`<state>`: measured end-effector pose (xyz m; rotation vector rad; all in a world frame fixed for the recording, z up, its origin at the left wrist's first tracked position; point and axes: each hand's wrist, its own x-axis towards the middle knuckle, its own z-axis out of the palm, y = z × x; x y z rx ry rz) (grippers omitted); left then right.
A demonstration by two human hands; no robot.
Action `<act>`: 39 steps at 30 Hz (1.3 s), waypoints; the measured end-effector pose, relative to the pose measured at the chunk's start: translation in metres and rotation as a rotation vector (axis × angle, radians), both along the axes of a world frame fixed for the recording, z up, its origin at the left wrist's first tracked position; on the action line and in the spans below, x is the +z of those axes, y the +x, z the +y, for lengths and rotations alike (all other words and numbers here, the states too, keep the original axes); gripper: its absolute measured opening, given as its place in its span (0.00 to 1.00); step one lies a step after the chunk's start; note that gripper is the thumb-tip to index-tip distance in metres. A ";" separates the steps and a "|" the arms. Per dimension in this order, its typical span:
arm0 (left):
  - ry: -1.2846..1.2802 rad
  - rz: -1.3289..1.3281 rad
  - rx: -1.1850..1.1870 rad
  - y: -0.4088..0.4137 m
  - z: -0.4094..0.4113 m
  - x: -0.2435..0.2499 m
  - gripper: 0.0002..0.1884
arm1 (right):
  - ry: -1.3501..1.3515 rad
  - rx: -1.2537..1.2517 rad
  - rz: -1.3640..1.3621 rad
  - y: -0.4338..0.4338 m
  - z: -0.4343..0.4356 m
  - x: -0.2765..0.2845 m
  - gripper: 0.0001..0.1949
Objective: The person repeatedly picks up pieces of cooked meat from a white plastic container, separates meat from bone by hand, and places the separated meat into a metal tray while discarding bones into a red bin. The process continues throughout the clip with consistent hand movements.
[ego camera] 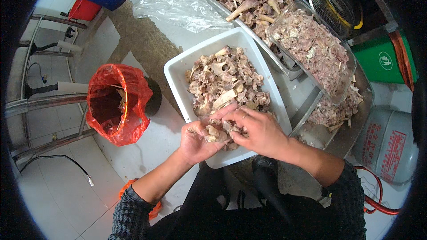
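Observation:
My left hand [201, 141] is cupped around a piece of meaty bone [216, 134] over the near end of a white plastic tub [173, 73]. From the right, my right hand [260, 131] meets it, its fingers closed on bits of meat at the same piece. Cooked bones with meat [230, 80] are heaped in the tub beneath both hands. A clear container of shredded meat [310, 46] stands to the upper right, over the edges of metal trays. More bones [248, 3] fill the long metal tray [213, 1] behind the tub.
Left of the tub stands a bin lined with a red plastic bag [133, 130]. A clear plastic sheet [180, 5] lies beyond the tub. At right are more meat scraps [333, 110] in a metal tray, a gas cylinder [382, 146], a green bin [377, 60] and a wire strainer [328, 3].

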<state>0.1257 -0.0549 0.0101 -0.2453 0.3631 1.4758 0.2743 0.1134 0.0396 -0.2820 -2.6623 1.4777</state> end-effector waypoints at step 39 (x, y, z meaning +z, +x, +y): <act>-0.169 0.303 -0.098 0.008 -0.004 0.003 0.30 | -0.080 -0.081 0.165 0.020 0.003 -0.026 0.17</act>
